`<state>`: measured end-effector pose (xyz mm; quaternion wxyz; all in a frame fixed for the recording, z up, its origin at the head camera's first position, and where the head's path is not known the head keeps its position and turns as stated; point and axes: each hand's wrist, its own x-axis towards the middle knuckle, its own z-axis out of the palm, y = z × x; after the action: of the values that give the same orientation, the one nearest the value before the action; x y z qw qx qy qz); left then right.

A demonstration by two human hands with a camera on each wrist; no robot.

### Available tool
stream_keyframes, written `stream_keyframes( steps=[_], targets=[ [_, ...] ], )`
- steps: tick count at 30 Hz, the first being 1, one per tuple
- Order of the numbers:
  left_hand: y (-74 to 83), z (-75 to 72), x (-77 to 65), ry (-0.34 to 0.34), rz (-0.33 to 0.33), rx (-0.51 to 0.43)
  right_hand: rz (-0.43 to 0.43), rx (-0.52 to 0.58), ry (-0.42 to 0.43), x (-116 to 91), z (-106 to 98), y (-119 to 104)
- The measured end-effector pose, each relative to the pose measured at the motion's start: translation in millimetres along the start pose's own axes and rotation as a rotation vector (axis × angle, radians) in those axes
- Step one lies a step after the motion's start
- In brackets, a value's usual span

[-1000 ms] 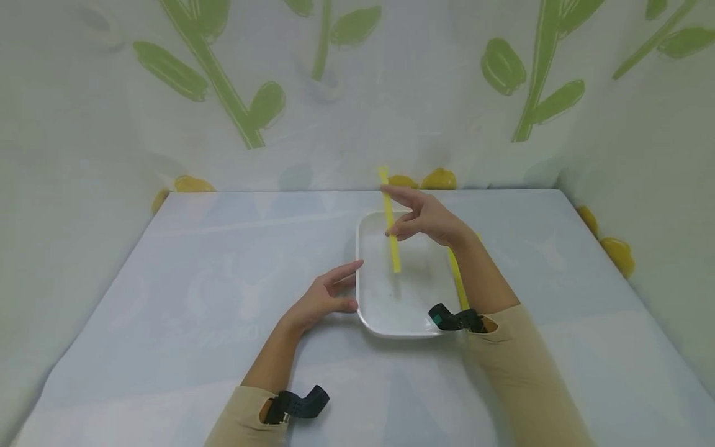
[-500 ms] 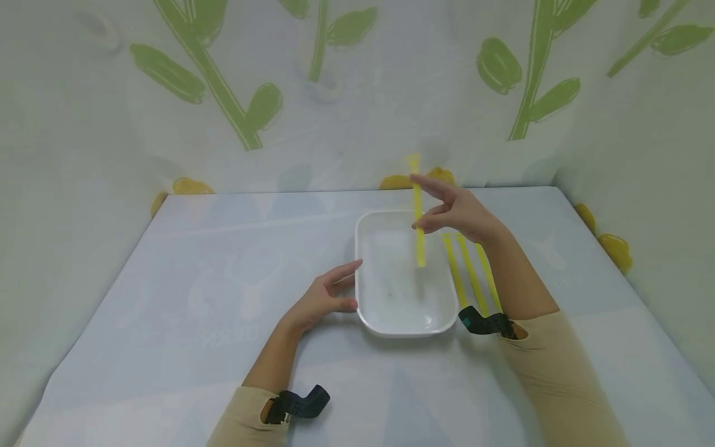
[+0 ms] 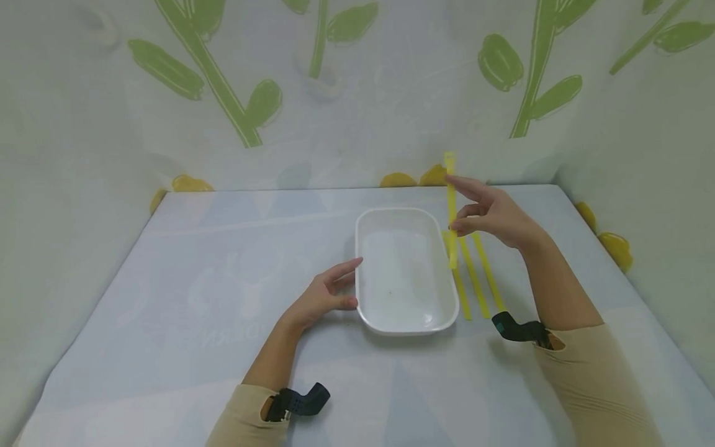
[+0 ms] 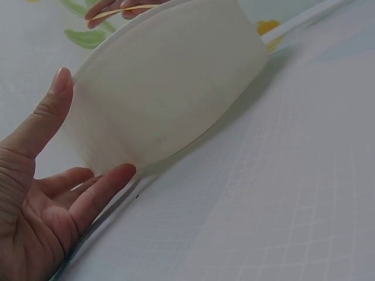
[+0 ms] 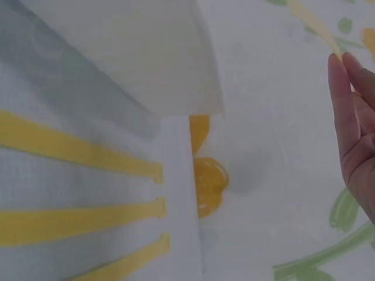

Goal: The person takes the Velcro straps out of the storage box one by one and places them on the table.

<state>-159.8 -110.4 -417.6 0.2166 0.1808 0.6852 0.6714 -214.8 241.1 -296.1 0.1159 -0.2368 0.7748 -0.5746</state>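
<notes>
My right hand point(image 3: 497, 214) pinches a flat yellow strap point(image 3: 452, 208) between thumb and fingers, its wider end up. It hangs over the right rim of a white rectangular dish point(image 3: 404, 273). In the right wrist view the held strap point(image 5: 316, 26) shows at the top right. My left hand point(image 3: 321, 298) rests against the dish's left side with fingers spread. The left wrist view shows its thumb at the dish wall point(image 4: 158, 88) near the rim and its fingertips by the base. Three more yellow straps point(image 3: 475, 279) lie side by side right of the dish.
A pale patterned cloth point(image 3: 223, 279) covers the table, whose far edge meets a white curtain point(image 3: 413, 93) printed with green stems and yellow flowers. Black wrist cameras point(image 3: 519, 328) sit at both cuffs.
My right hand has moved right with the strap, from over the dish's middle to its right rim. The straps on the table have come into view. My left hand stays put.
</notes>
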Motion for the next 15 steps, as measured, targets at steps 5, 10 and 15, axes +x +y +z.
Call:
stream_keyframes(
  steps=[5,10,15],
  targets=[
    [-1.3,-0.5,0.7,-0.007,-0.004,0.002,0.052,-0.076,0.030,-14.3,-9.5,3.5],
    [-1.5,-0.7,1.4,-0.010,0.007,-0.011,0.040,-0.110,0.048,-30.7,-20.0,9.3],
    [-1.8,-1.0,1.7,-0.010,0.001,-0.005,0.098,-0.174,0.096,-45.9,-26.2,16.2]
  ],
)
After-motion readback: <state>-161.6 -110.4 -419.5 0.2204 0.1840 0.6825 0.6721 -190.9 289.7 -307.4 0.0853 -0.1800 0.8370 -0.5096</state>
